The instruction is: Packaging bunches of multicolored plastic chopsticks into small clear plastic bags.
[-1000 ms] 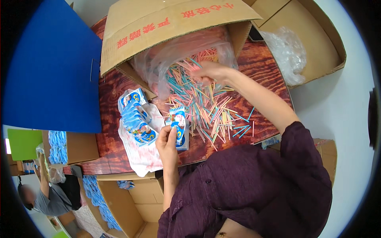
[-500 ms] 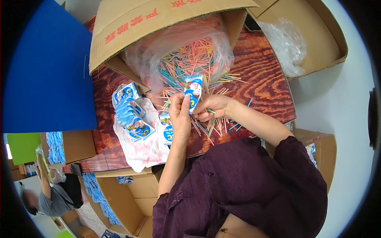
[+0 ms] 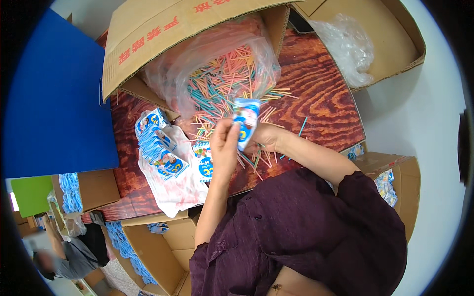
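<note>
My left hand pinches a small blue-and-white packet upright between thumb and fingers. Close against the packet's right side is my right hand, its fingers curled and partly hidden behind it; what they hold cannot be made out. Thin pastel sticks in pink, yellow and teal spill from a clear plastic bag onto the table around both hands. To the left, a row of overlapping similar packets rests on a white plastic sheet. One more packet lies beside my left wrist.
A large cardboard box on its side holds the bag on the red wood-grain table. Open cartons with packets stand below the table edge. A blue panel rises at left. Another person works at lower left.
The packet has shifted slightly right and tilted, blurred by motion. My right hand has drawn further behind it. The whole view has moved a little, with the table sliding left.
</note>
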`<state>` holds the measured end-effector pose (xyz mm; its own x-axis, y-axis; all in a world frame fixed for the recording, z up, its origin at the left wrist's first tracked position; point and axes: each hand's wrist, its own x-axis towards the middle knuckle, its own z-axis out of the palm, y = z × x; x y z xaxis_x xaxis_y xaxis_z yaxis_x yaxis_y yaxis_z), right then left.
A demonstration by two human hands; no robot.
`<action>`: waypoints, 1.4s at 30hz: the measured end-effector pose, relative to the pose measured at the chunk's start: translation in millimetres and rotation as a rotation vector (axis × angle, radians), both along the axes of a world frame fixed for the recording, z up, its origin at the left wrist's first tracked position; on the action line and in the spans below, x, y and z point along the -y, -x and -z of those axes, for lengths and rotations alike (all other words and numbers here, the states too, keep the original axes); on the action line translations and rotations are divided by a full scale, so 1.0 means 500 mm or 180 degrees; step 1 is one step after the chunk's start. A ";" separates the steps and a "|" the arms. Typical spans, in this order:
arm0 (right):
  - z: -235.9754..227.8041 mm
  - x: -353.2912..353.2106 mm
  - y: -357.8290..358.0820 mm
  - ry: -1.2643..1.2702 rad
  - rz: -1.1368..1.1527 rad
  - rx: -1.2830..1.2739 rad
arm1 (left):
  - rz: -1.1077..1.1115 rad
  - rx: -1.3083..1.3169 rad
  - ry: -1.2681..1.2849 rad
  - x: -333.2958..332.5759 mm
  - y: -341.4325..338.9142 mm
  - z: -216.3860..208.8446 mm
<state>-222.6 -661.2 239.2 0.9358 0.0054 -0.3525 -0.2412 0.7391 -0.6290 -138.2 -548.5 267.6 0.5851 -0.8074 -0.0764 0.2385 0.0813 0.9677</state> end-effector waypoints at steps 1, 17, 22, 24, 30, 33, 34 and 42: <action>0.006 0.000 0.002 0.0199 -0.0007 -0.0062 | -0.0274 -0.0080 0.0391 -0.004 -0.002 0.018; 0.009 0.075 0.107 0.3858 0.2183 0.0152 | -0.0849 -0.0799 0.0607 -0.064 -0.001 0.020; 0.011 0.076 0.122 0.3689 0.1881 0.0161 | -0.0838 -0.0771 0.0531 -0.071 -0.004 0.031; 0.022 0.074 0.116 0.3399 0.2002 0.0046 | -0.0786 -0.0818 0.0603 -0.069 -0.003 0.033; 0.020 0.094 0.104 0.3326 0.2241 0.0258 | -0.0903 -0.0857 0.0520 -0.069 0.000 0.021; 0.013 0.089 0.117 0.3486 0.1876 0.0370 | -0.1030 -0.0618 0.0524 -0.079 0.000 0.031; 0.017 0.090 0.116 0.3593 0.1773 0.0226 | -0.1049 -0.0618 0.0519 -0.084 0.001 0.035; -0.057 0.096 0.078 0.1155 0.2032 0.0193 | -0.0774 0.1447 -0.0311 -0.104 0.020 0.030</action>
<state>-261.5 -709.4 267.4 0.7356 -0.6541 -0.1761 0.2093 0.4668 -0.8592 -148.1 -496.7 252.7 0.7464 -0.6458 0.1607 -0.2220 -0.0139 0.9750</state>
